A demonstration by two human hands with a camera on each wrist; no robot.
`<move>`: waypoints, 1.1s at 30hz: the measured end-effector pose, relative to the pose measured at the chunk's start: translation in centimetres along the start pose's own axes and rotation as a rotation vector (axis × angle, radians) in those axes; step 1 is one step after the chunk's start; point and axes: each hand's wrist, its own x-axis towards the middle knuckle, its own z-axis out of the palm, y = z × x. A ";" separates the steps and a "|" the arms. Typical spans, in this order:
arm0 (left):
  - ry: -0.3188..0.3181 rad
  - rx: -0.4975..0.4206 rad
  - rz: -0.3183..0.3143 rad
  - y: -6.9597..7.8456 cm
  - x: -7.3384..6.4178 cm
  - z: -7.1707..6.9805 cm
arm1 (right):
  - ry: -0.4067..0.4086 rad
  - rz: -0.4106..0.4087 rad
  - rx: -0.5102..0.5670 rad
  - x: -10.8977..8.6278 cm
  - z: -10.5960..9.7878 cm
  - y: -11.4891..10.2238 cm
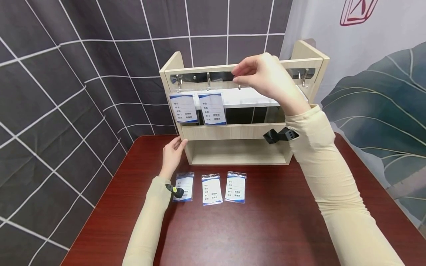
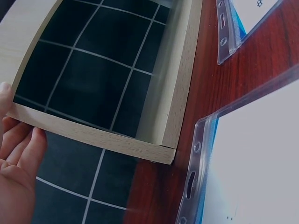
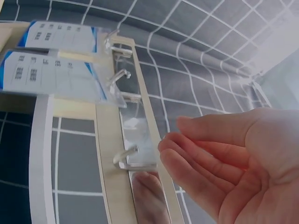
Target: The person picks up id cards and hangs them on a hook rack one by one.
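My right hand (image 1: 267,77) is raised in front of the metal hook strip (image 1: 194,77) along the top of a pale wooden shelf (image 1: 233,132). Its fingers are loosely bent with nothing between them, close to a bare hook (image 3: 125,158) in the right wrist view. Two clear-sleeved badge cards hang to the left: one badge card (image 1: 183,109) under the first hook (image 1: 179,83), another badge card (image 1: 213,109) under the second hook (image 1: 208,80). Low on the shelf's left side, my left hand (image 1: 172,153) pinches the side board (image 2: 93,133) between thumb and fingers.
Three more badge cards lie in a row on the red-brown table (image 1: 266,221): a left card (image 1: 186,181) partly behind my left wrist camera, a middle card (image 1: 212,189) and a right card (image 1: 236,187). Dark grid-patterned cloth (image 1: 126,22) hangs behind and to the left.
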 end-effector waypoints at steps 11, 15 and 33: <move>0.002 -0.017 0.008 -0.3 -0.1 -0.1 | 0.036 0.016 0.041 -2.3 -0.9 2.3; 0.002 -0.004 0.004 -0.2 -0.1 -0.1 | 0.042 0.004 0.027 -3.0 -0.9 3.2; -0.002 -0.009 -0.012 0.5 -0.1 0.0 | -0.005 0.054 0.096 -5.5 2.5 8.9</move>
